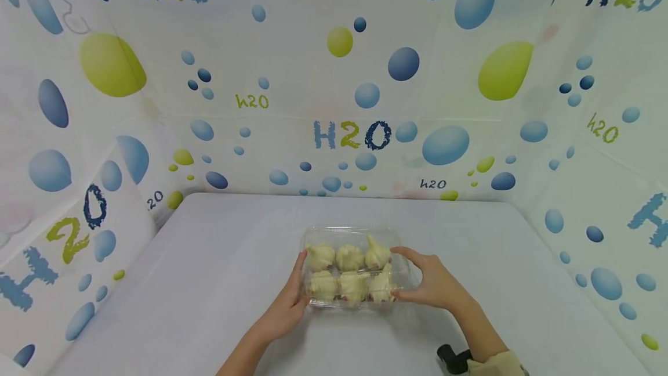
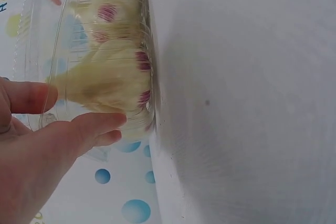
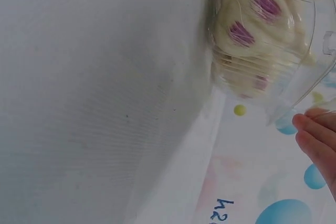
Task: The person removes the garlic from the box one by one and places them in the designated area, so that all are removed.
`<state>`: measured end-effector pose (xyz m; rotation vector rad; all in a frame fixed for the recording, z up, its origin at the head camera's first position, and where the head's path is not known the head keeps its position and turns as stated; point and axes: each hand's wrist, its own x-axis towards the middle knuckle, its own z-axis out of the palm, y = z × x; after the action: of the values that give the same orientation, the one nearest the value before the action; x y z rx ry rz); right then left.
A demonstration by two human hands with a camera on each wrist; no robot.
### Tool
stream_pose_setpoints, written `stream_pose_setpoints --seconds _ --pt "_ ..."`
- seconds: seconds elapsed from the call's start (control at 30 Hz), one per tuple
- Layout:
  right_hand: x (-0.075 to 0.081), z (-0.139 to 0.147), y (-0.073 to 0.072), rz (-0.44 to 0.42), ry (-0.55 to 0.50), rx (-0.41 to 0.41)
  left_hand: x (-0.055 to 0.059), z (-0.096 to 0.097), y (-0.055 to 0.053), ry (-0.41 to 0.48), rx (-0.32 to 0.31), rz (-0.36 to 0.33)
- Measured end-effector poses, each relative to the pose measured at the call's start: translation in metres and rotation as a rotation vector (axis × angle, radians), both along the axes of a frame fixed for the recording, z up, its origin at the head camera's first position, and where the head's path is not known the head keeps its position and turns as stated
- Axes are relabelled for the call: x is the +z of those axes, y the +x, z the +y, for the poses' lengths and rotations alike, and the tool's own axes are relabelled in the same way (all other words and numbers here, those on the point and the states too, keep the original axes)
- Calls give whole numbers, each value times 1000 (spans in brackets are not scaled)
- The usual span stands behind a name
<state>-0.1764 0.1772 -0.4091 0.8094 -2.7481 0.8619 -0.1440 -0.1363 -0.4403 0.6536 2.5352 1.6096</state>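
A clear plastic clamshell box (image 1: 355,305) holds several pale garlic bulbs (image 1: 349,257) in two rows. Purple patches mark the bulbs in both wrist views. My left hand (image 1: 286,306) grips the box's left end, its fingers along the side and its thumb by the front corner. In the left wrist view, fingertips (image 2: 113,124) press on the clear wall beside a bulb. At the opposite end, my right hand (image 1: 438,283) spans the box between thumb and forefinger. The right wrist view shows fingers (image 3: 315,132) at the edge of the lid.
The box is on a table with a white cover (image 1: 219,271). Behind and at both sides hangs a white curtain (image 1: 292,45) printed with blue and green drops. A black device (image 1: 454,360) sits by my right wrist, next to a beige sleeve (image 1: 498,364).
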Motion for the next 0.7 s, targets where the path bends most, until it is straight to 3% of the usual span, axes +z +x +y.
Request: stream_pose_setpoints --seconds 0.7 --pt "12 -1 -7 -29 -52 66 0 1 -1 51 -7 -16"
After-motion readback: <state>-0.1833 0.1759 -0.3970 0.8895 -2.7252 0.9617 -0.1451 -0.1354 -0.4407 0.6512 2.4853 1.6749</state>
